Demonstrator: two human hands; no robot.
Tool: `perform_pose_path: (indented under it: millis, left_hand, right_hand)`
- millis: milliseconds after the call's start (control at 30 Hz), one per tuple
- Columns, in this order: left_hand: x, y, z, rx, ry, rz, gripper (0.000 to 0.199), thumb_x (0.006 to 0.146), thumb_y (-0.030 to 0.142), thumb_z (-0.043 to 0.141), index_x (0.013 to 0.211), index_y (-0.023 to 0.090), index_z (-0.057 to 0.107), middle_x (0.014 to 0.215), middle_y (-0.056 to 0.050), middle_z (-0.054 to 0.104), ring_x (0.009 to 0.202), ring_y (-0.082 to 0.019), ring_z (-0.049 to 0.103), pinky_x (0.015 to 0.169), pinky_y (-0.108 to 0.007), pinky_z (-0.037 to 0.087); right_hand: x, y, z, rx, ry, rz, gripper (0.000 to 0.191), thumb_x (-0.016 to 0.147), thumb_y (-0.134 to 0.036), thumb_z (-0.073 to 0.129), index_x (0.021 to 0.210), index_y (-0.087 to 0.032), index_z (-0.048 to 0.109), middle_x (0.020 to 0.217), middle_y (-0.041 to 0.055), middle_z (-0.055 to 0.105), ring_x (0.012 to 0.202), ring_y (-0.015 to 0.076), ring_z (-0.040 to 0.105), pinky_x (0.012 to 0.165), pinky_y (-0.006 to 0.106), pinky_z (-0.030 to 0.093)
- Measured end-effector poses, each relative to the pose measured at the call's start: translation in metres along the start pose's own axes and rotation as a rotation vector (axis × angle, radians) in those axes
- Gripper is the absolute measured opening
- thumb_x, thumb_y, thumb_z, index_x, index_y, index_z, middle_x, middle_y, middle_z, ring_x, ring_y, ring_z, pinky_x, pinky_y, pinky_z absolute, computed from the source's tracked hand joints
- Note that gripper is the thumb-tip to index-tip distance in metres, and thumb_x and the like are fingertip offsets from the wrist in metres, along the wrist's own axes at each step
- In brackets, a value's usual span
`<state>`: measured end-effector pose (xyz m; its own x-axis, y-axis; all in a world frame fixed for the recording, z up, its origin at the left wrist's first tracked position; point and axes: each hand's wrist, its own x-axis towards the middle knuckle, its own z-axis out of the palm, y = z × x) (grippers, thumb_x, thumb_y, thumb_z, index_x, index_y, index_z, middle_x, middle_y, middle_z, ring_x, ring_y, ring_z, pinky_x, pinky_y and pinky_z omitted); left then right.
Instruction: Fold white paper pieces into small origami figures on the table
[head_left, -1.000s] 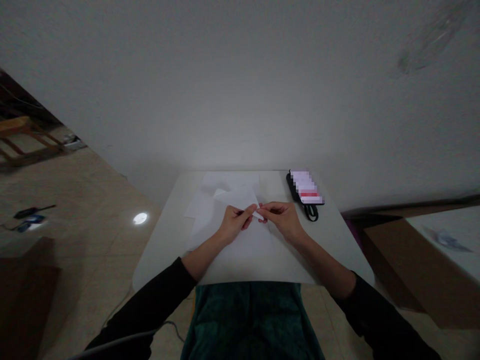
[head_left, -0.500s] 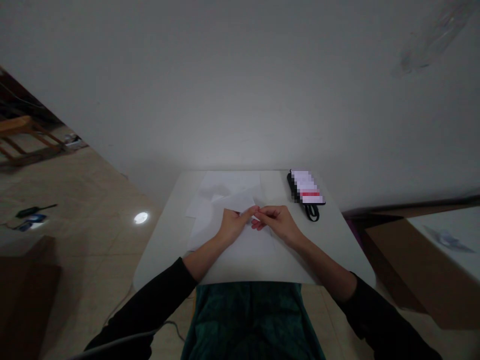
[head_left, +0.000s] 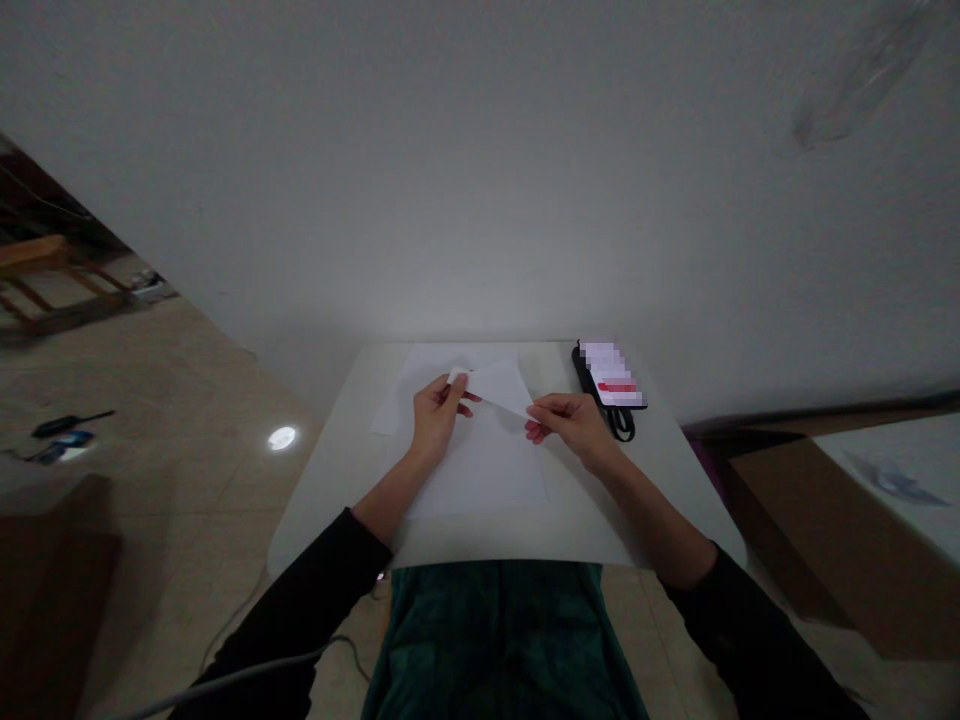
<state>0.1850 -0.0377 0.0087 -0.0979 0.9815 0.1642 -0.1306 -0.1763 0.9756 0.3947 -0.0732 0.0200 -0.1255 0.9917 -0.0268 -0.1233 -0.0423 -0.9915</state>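
Both hands hold a folded piece of white paper (head_left: 501, 385) above the table. My left hand (head_left: 437, 412) pinches its left end between thumb and fingers. The right corner sits between the thumb and fingertips of my right hand (head_left: 570, 425). Under the hands, white sheets of paper (head_left: 480, 480) lie flat on the white table (head_left: 330, 500), partly overlapping. To the right of my right hand rests a phone (head_left: 611, 375) with a lit, blurred screen, on a black item with a looped strap (head_left: 621, 425).
A pale wall (head_left: 480, 200) rises directly behind the table. At right stands a cardboard box (head_left: 847, 530) beside a white surface. On the floor at left are a dark tool (head_left: 67, 423) and a wooden stool (head_left: 37, 255). A grey cable (head_left: 255, 668) crosses by my left sleeve.
My hands, which were together, have moved apart. The left went left and slightly up, the right a little to the right. The paper now shows stretched between them.
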Motion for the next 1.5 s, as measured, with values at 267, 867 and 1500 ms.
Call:
perform_pose_path:
  millis: [267, 867, 1500]
  left_hand:
    - [0.0, 0.007, -0.003, 0.071, 0.007, 0.069, 0.038, 0.07, 0.043, 0.077, 0.093, 0.013, 0.07, 0.066, -0.004, 0.07, 0.058, -0.017, 0.069, 0.048, -0.022, 0.049]
    - [0.006, 0.012, -0.012, 0.096, -0.157, 0.095, 0.029, 0.072, 0.037, 0.077, 0.089, 0.013, 0.074, 0.069, -0.006, 0.073, 0.064, -0.016, 0.07, 0.065, -0.028, 0.058]
    - [0.015, -0.003, -0.023, 0.22, -0.167, -0.076, 0.044, 0.062, 0.047, 0.082, 0.083, 0.01, 0.071, 0.069, -0.007, 0.072, 0.063, -0.02, 0.071, 0.068, -0.034, 0.061]
  right_hand:
    - [0.005, -0.003, -0.014, 0.019, 0.016, -0.029, 0.032, 0.062, -0.044, 0.081, 0.071, -0.015, 0.071, 0.057, 0.0028, 0.069, 0.045, 0.0127, 0.061, 0.046, 0.026, 0.052]
    - [0.004, -0.007, -0.013, 0.201, 0.072, 0.085, 0.029, 0.056, -0.034, 0.085, 0.071, -0.014, 0.071, 0.056, 0.0015, 0.068, 0.047, 0.0123, 0.061, 0.048, 0.025, 0.048]
    - [0.008, 0.015, -0.01, -0.221, -0.071, -0.133, 0.033, 0.08, -0.051, 0.063, 0.077, -0.018, 0.061, 0.056, -0.0005, 0.065, 0.046, 0.0131, 0.061, 0.047, 0.026, 0.051]
